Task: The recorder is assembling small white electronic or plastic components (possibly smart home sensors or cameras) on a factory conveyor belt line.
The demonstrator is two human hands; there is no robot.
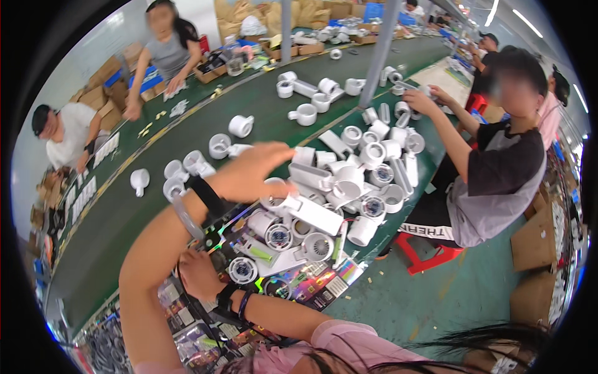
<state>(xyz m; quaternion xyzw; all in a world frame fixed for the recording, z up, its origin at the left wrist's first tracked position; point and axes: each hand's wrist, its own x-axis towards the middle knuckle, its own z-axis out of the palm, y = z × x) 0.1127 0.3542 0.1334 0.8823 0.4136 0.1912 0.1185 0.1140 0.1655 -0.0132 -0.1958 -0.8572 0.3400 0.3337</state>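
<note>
Starting at the white long-handled housing (pixel 317 216), found it lying on the heap at four o'clock from the left hand (pixel 249 173). Judged the work part-way along: saw a blue circuit board (pixel 279 236) set in a round head at eight o'clock from the housing, and a green cell (pixel 261 253) in an open handle just beyond, also towards eight. Reckoned plenty left, too: hollow white rings (pixel 374 154) jumbled loosely between one and two o'clock, with no piece certain to be closed up and finished.

Now, the fingers! Had the left ones stretched wide towards two o'clock, thumb parted from them, with nothing seen clasped in the gap. Caught the housing just below that gap, near the thumb; could not tell contact from mere overlap. Found the right hand (pixel 202 274) at eight o'clock from the housing, just beside a dark cord (pixel 180 280); could not make out the fingertips, so could not tell any grip.

Further out, spotted glossy printed sheets (pixel 333 287) towards six, a green conveyor (pixel 187 140) bearing more white parts towards ten, a red stool (pixel 436 258) between three and four, and a co-worker (pixel 498 162) at two.
</note>
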